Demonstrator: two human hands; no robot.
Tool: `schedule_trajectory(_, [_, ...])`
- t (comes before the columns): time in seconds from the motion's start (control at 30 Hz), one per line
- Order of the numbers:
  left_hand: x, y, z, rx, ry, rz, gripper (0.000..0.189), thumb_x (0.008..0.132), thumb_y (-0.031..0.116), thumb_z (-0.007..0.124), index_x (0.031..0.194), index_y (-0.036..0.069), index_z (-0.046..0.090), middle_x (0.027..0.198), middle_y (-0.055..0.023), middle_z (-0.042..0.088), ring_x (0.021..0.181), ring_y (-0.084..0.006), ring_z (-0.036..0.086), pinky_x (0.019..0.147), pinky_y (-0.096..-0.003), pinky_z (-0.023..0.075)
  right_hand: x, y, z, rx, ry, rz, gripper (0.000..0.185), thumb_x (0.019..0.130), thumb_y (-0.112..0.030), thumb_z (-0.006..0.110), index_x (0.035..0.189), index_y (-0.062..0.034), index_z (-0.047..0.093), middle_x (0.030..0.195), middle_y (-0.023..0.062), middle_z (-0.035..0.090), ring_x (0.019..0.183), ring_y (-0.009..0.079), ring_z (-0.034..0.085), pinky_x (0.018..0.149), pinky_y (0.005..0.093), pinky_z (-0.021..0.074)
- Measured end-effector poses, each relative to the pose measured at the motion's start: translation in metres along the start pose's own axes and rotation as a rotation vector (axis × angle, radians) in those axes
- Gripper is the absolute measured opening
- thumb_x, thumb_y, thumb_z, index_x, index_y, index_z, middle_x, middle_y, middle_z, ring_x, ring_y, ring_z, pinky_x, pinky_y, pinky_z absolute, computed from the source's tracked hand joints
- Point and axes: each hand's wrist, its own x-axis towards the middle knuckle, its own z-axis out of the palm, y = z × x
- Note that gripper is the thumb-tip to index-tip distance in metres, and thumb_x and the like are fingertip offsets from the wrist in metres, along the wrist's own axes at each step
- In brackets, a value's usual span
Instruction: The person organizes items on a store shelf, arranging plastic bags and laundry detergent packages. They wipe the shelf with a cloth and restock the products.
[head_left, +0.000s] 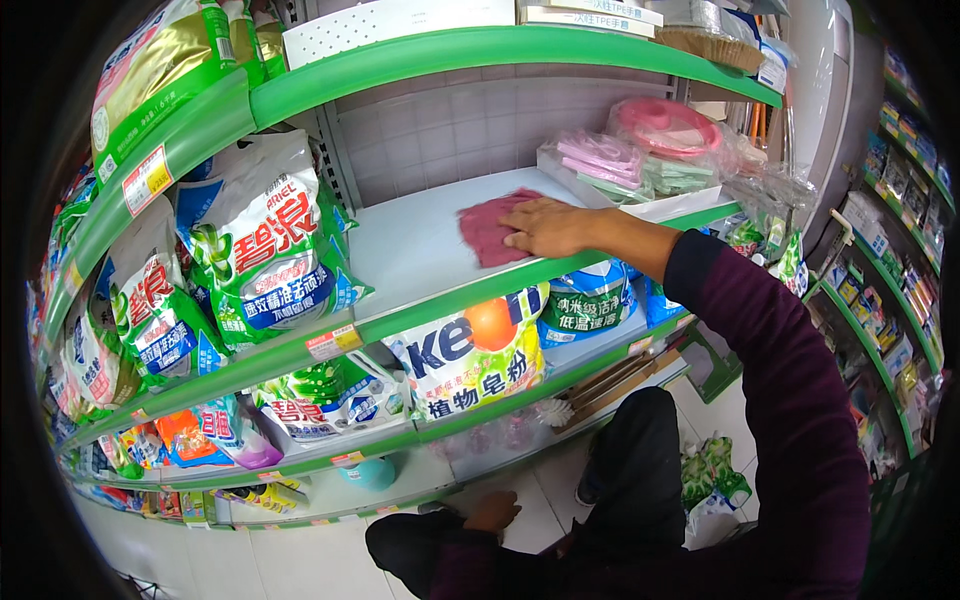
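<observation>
My right hand (546, 226) presses a dark pink cloth (487, 225) against the white shelf board (409, 251), near its front edge. The fingers lie over the cloth's right part, and some of its underside is hidden. Just right of the cloth, a white open carton (679, 206) holds pink and green plastic-wrapped goods. Low in the picture, my left hand (495, 512) is loosely curled by my bent left knee. I see nothing in it.
Ariel detergent bags (274, 247) stand at left on the same level. A green shelf edge (480, 56) overhangs the board. More detergent bags (480, 352) fill the tier below. Green-and-white packs (709, 472) lie on the tiled floor at right.
</observation>
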Motion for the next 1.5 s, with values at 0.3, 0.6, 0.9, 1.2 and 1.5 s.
schedule_trajectory(0.3, [-0.003, 0.018, -0.015, 0.012, 0.022, 0.025, 0.031, 0.099, 0.036, 0.065, 0.109, 0.007, 0.067, 0.105, -0.0203, 0.073, 0.102, -0.0428, 0.069, 0.086, -0.0569, 0.0533, 0.029, 0.006, -0.005, 0.048, -0.025, 0.431, 0.074, 0.108, -0.062, 0.032, 0.166, -0.0158, 0.031, 0.172, 0.0178, 0.026, 0.159, 0.0399, 0.021, 0.128, 0.0566, 0.0208])
schedule_trajectory(0.6, [0.01, 0.007, -0.006, 0.025, 0.014, 0.021, 0.031, 0.099, 0.036, 0.065, 0.107, 0.006, 0.065, 0.101, -0.0198, 0.074, 0.097, -0.0432, 0.07, 0.083, -0.0571, 0.054, 0.074, 0.034, 0.0, 0.112, 0.04, 0.516, 0.075, 0.107, -0.063, 0.033, 0.166, -0.0161, 0.031, 0.172, 0.0178, 0.024, 0.159, 0.0403, 0.02, 0.127, 0.0581, 0.0218])
schedule_trajectory(0.9, [0.021, 0.012, -0.007, 0.036, -0.029, 0.069, 0.029, 0.101, 0.033, 0.062, 0.112, 0.006, 0.064, 0.102, -0.0191, 0.072, 0.096, -0.0427, 0.069, 0.082, -0.0555, 0.0542, 0.103, 0.062, 0.005, 0.09, 0.076, 0.477, 0.074, 0.108, -0.063, 0.029, 0.165, -0.0167, 0.031, 0.172, 0.0177, 0.024, 0.159, 0.0391, 0.021, 0.128, 0.0567, 0.0214])
schedule_trajectory(1.2, [0.025, 0.014, -0.011, -0.021, 0.087, 0.034, 0.031, 0.1, 0.035, 0.063, 0.114, 0.008, 0.063, 0.107, -0.0205, 0.071, 0.101, -0.0442, 0.068, 0.085, -0.0567, 0.0527, 0.107, 0.065, 0.006, 0.105, 0.065, 0.489, 0.074, 0.108, -0.063, 0.027, 0.167, -0.0186, 0.027, 0.173, 0.0168, 0.023, 0.159, 0.0387, 0.02, 0.128, 0.0567, 0.0217])
schedule_trajectory(1.5, [0.033, 0.002, -0.005, 0.033, -0.038, -0.049, 0.038, 0.1, 0.036, 0.063, 0.127, 0.01, 0.066, 0.121, -0.0223, 0.071, 0.115, -0.044, 0.065, 0.095, -0.0552, 0.0514, 0.042, 0.027, 0.001, 0.101, -0.001, 0.436, 0.074, 0.107, -0.063, 0.029, 0.168, -0.0203, 0.026, 0.174, 0.0139, 0.019, 0.16, 0.0413, 0.017, 0.127, 0.0602, 0.0197])
